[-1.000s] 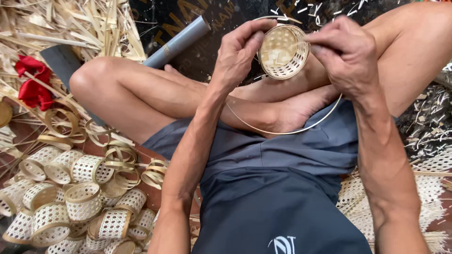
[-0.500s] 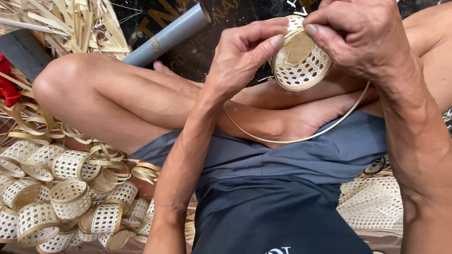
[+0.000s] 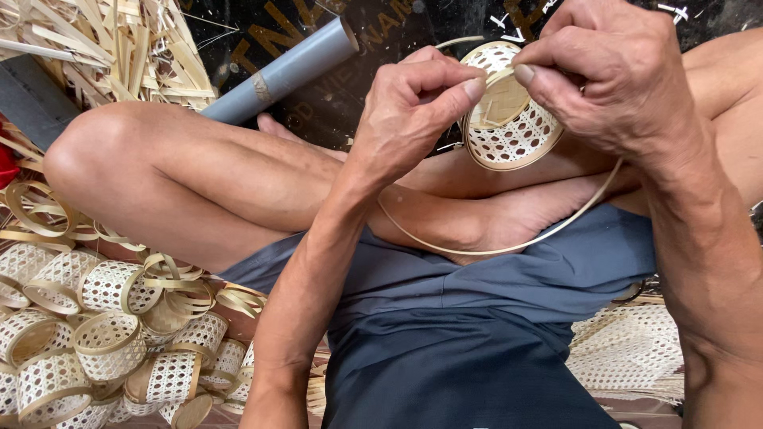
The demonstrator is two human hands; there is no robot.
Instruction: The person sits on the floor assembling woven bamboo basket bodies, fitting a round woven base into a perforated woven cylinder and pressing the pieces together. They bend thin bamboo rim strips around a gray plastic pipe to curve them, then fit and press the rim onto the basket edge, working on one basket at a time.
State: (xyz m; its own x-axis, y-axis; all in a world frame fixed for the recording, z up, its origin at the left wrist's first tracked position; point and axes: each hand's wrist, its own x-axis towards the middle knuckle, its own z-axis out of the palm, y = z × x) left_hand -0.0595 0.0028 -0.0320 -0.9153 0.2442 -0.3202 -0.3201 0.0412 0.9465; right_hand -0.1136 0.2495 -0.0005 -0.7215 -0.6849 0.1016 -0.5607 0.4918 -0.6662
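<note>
- left hand [image 3: 413, 111] and right hand [image 3: 612, 71] both pinch the rim of the small woven basket [image 3: 509, 119], held above the crossed legs.
- a thin bamboo strip [image 3: 509, 248] loops below the basket.
- the basket looks light, springy, crushable; best gripped at the rim.
- finished baskets [image 3: 103, 342] lie far left of it.

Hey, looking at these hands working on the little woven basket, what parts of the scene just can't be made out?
Head view only:
- Far side of the small woven basket: hidden by the right hand.
- Where the thin bamboo strip ends: it runs behind the right hand.
- Grey pipe: lower end hidden behind the knee.
- Pile of finished baskets: cut off by the left and bottom edges.
- Left hand: palm side turned away.
</note>
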